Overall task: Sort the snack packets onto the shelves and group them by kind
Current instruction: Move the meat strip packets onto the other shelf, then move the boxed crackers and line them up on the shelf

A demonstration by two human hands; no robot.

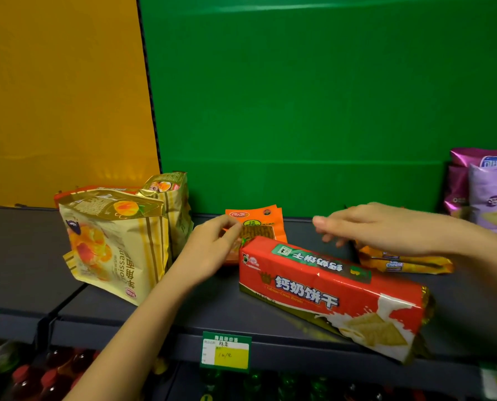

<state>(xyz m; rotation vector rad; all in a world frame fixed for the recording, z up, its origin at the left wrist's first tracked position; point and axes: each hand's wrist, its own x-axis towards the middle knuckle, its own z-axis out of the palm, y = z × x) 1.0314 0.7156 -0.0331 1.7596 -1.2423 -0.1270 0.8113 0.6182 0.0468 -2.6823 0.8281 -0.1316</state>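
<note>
2 hands reach over the dark shelf. The left hand has its grip pinching the left edge of the orange packets, a thin stack sitting near the shelf's back edge at its middle. The right hand hovers with its grip spread, fingers straight, above the yellow cheese packets lying toward the back right; whether it touches them I cannot tell. The red biscuit pack lies slantwise just in front of both hands, its right end reaching the front edge. 2 croissant bags stand at the left end, and purple chip bags stand at the right end. A green price tag hangs on the front edge.
</note>
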